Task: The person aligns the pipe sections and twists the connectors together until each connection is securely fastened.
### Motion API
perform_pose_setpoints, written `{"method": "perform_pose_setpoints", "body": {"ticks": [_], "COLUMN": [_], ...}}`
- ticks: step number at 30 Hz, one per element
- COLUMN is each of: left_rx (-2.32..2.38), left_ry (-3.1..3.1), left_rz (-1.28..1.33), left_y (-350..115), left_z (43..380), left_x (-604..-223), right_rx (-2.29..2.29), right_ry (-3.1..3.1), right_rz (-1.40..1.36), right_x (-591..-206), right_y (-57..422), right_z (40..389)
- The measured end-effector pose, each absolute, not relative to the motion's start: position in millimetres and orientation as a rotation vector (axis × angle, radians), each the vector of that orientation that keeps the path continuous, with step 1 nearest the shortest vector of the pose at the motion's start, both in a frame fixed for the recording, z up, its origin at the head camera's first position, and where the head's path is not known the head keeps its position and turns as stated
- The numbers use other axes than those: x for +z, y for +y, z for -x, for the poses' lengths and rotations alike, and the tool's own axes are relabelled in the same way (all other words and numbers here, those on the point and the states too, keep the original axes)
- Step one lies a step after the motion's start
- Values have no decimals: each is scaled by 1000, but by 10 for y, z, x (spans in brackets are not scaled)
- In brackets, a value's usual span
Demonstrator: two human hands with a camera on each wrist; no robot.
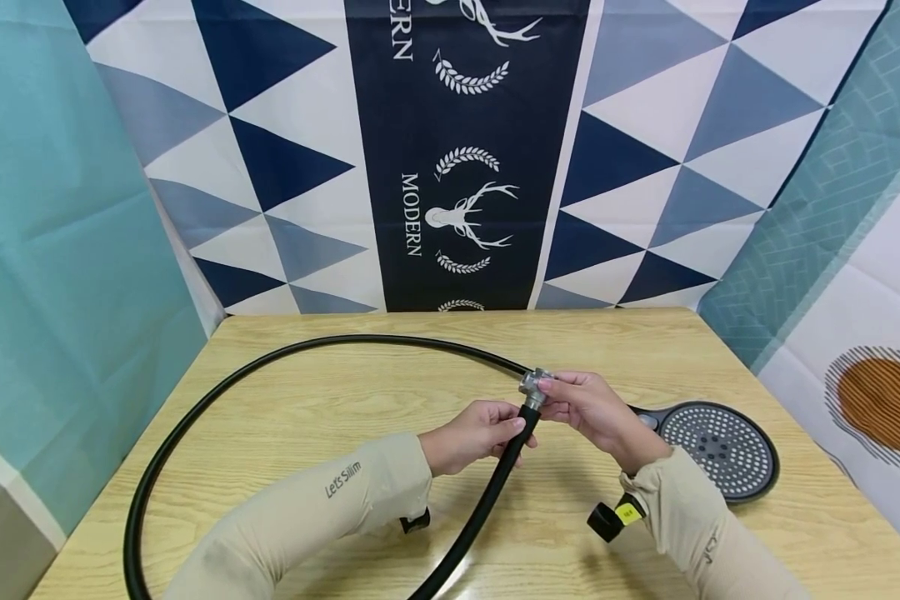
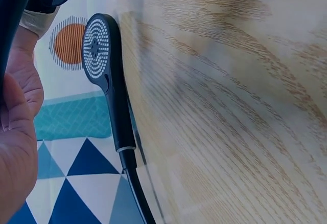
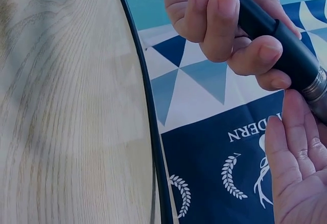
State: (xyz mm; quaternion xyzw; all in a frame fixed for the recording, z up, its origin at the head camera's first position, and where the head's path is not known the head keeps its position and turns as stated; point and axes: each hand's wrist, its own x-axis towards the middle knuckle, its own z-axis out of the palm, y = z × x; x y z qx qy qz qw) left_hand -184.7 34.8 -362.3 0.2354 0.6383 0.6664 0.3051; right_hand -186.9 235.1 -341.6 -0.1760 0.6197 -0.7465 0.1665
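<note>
A black shower hose [image 1: 487, 500] curves up from the table's front edge to a silver metal fitting [image 1: 535, 386]. My left hand [image 1: 480, 433] grips the hose's thick end sleeve [image 3: 294, 55] just below the metal, fingers curled round it in the right wrist view. On the fitting itself, my right hand [image 1: 588, 408] pinches with thumb and fingers from the right side. Both hands are held over the table. A dark grey hand shower [image 1: 720, 450] with a round, dotted spray face lies at the right, partly behind my right forearm; its handle [image 2: 120, 116] joins the hose.
The hose makes a wide loop [image 1: 146, 475] over the left and back of the wooden table [image 1: 330, 400]. Patterned cloth [image 1: 457, 167] hangs behind the table, with more cloth along both sides. A black wrist camera [image 1: 606, 522] sticks out below my right cuff.
</note>
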Motion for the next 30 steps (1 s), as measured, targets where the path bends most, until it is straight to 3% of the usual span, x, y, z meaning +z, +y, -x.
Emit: {"method": "perform_pose_setpoints", "body": {"ticks": [30], "left_rx": [1846], "left_ry": [1726], "left_rz": [-526], "left_y": [408], "left_z": [1861], "left_x": [-3668], "right_rx": [-2169], "right_ry": [1762], "right_rz": [465], "right_x": [-3405], "right_y": [2367], "right_z": [1862]}}
